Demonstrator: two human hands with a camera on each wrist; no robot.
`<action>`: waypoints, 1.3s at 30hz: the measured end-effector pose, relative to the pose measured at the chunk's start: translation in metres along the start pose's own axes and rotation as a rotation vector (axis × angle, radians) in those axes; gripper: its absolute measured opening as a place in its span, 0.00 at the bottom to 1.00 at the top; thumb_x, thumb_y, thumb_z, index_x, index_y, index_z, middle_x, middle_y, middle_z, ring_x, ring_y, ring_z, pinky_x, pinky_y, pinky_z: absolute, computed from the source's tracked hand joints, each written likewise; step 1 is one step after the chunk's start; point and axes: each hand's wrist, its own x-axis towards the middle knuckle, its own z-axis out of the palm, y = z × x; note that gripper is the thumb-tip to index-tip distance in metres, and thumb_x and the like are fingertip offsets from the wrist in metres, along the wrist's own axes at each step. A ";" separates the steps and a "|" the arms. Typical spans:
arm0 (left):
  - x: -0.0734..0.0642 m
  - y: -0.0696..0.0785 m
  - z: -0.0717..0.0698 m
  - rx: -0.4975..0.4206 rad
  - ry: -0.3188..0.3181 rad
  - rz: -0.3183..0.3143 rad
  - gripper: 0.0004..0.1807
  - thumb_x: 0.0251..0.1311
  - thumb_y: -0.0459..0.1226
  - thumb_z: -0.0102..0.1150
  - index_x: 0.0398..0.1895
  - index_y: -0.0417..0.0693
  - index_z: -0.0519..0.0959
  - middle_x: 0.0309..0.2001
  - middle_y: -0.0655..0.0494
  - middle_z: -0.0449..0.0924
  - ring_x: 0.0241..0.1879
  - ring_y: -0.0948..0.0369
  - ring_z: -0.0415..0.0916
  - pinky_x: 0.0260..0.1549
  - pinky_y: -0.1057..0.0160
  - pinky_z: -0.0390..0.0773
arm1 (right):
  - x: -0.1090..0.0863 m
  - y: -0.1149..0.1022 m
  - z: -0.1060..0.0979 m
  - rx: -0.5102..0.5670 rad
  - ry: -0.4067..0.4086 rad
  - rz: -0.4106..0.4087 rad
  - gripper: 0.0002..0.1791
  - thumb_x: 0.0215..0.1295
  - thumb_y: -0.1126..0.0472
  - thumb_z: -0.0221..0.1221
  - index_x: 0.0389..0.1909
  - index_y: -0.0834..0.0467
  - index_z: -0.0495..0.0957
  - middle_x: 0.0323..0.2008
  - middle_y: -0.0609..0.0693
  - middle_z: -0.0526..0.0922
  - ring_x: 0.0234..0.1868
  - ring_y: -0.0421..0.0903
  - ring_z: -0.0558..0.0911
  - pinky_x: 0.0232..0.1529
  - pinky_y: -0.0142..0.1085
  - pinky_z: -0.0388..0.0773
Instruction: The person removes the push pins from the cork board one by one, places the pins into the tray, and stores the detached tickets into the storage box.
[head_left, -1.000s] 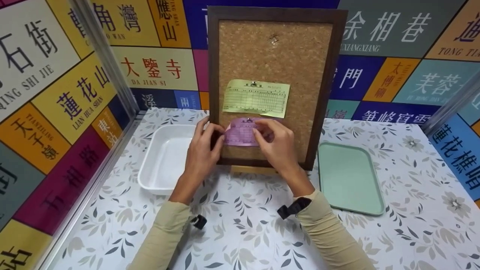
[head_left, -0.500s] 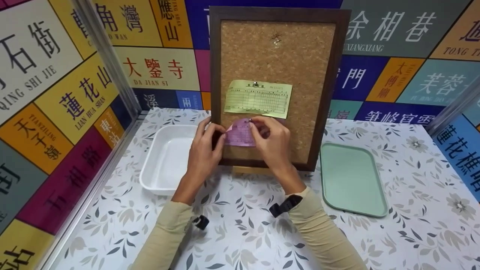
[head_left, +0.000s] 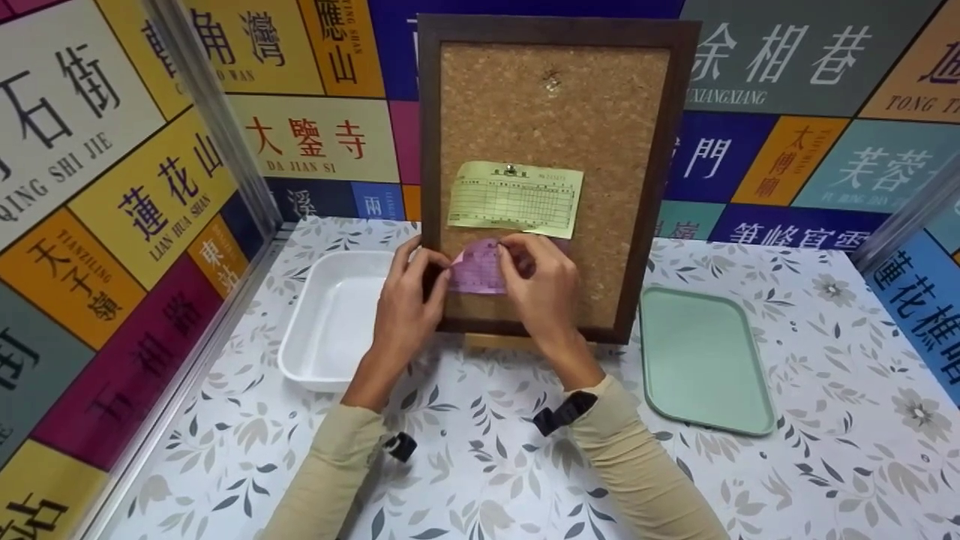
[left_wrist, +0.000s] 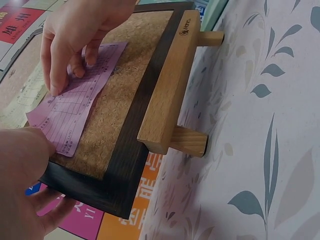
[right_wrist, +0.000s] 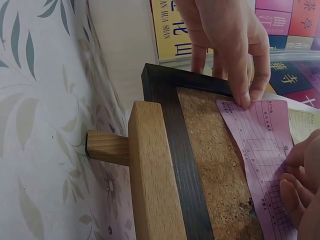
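A purple form slip [head_left: 478, 271] lies against the lower part of a framed cork board [head_left: 600, 135]. At the slip's left end, my left hand [head_left: 407, 300] pinches the edge between thumb and forefinger, its other fingers around the dark frame [right_wrist: 190, 80]. The thumb and forefinger of my right hand [head_left: 546, 289] pinch a small pushpin at the slip's top edge, which they mostly hide. The slip's upper left corner curls forward. Just above it, a yellow form slip [head_left: 517, 199] hangs from another pushpin [head_left: 511, 169].
A cluster of clear pins [head_left: 552, 81] sits high on the cork. The board stands on a wooden easel [left_wrist: 170, 90]. To the left is a white basin [head_left: 300, 345]; to the right, a green tray [head_left: 705, 360]. Sign-patterned panels rise behind the floral tabletop [head_left: 480, 465].
My right hand has shifted left along the purple slip, and its thumb and forefinger have closed on the pin at the top edge. My left hand keeps its place on the slip.
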 end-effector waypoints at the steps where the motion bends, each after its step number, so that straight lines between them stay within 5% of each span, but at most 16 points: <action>1: 0.000 0.000 0.000 0.000 0.000 -0.002 0.05 0.78 0.40 0.63 0.50 0.51 0.83 0.76 0.47 0.71 0.78 0.49 0.70 0.74 0.47 0.75 | 0.000 0.000 0.000 -0.004 -0.001 -0.001 0.03 0.71 0.61 0.69 0.41 0.56 0.90 0.32 0.47 0.88 0.30 0.40 0.84 0.34 0.34 0.82; 39: -0.001 0.001 0.002 -0.005 0.039 0.016 0.10 0.78 0.45 0.62 0.47 0.49 0.83 0.74 0.45 0.74 0.77 0.50 0.71 0.73 0.47 0.76 | -0.003 -0.005 -0.002 -0.106 -0.063 0.038 0.05 0.74 0.57 0.68 0.40 0.54 0.85 0.35 0.48 0.83 0.31 0.41 0.80 0.33 0.35 0.77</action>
